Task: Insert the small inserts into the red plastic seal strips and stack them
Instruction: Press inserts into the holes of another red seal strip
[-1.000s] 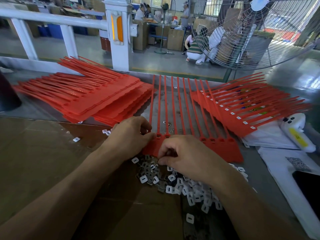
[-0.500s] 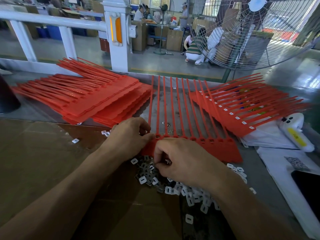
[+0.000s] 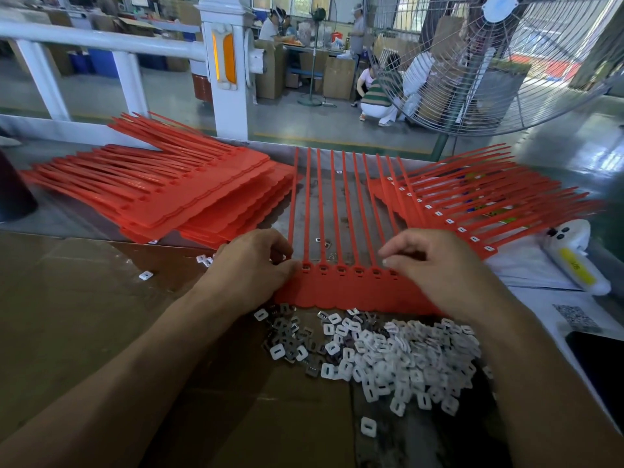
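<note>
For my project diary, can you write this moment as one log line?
left hand: holds seal strip sheet | right hand: pinches at slot | inserts: piled

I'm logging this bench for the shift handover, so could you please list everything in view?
seal sheet: one, red, centre, strips pointing away
left stack: one, red, no inserts visible
right stack: one, red, white inserts fitted
inserts: heap, white and grey, near edge of sheet
cardboard: brown, under left arm
fan: one, wire-caged, far right
railing: white, behind bench
phone: black, right edge
left hand: holds sheet's left end
right hand: fingers curled over sheet's right sockets
</note>
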Demonstrator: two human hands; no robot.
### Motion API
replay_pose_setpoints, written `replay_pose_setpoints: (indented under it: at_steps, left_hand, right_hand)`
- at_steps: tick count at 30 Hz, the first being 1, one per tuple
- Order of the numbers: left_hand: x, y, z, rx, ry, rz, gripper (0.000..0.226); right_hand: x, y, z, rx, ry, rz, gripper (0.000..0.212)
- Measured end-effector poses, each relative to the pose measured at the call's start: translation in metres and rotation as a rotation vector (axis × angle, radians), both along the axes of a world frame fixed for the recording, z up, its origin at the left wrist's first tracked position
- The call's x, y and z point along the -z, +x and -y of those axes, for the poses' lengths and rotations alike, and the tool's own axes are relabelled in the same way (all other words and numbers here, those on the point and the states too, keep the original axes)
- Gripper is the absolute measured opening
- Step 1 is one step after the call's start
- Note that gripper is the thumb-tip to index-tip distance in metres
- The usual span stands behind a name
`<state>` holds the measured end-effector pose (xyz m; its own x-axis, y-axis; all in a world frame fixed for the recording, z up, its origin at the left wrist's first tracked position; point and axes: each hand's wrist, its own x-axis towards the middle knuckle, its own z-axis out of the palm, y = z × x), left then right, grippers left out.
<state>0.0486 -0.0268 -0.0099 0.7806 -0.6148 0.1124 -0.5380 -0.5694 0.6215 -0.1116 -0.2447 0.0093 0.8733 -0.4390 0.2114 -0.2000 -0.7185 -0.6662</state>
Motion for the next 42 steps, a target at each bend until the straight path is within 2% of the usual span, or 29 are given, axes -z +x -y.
replay_pose_setpoints:
  at_steps: [4, 8, 18, 30, 39, 42]
  left_hand:
    - [-0.001, 0.000, 0.000, 0.002, 0.012, -0.002, 0.023]
    - [-0.001, -0.001, -0.001, 0.005, 0.015, -0.002, 0.023]
    - [-0.001, 0.000, -0.001, 0.007, 0.014, -0.005, 0.024]
    - [-0.001, -0.001, -0.001, -0.001, 0.006, -0.007, 0.023]
    - [-0.001, -0.001, 0.000, -0.009, 0.004, -0.017, 0.022]
    - [-0.001, 0.000, 0.000, -0.008, 0.010, -0.012, 0.023]
  right_hand:
    - [0.006, -0.018, 0.039, 0.194, 0.050, -0.050, 0.024]
    - [0.010, -0.021, 0.047, 0.244, 0.045, -0.125, 0.024]
    - [0.014, -0.016, 0.044, 0.266, 0.031, -0.163, 0.028]
    - [0.021, -0.016, 0.049, 0.356, 0.116, -0.084, 0.023]
    - [0.024, -0.014, 0.055, 0.345, 0.095, -0.109, 0.027]
    - [0.021, -0.015, 0.049, 0.347, 0.052, -0.062, 0.025]
